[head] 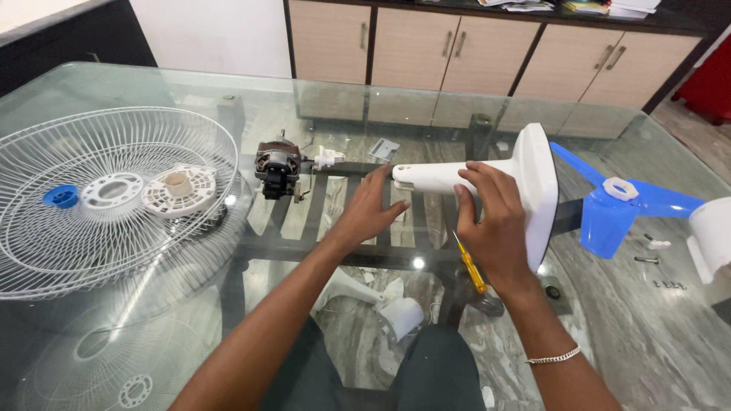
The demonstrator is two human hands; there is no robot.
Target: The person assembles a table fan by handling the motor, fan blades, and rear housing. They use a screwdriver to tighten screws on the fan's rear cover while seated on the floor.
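One head-worn camera looks steeply down, close over the glass worktop (228, 84); cupboards (426, 46) cross the frame's top.

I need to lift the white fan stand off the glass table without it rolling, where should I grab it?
Grip the white fan stand on its narrow neck, coming from above, roughly where the right hand already wraps it. The neck lies sideways and looks slim enough for fingers to close around. The round base stands on edge, probably too broad for one hand. The left hand can steady the neck's open end.
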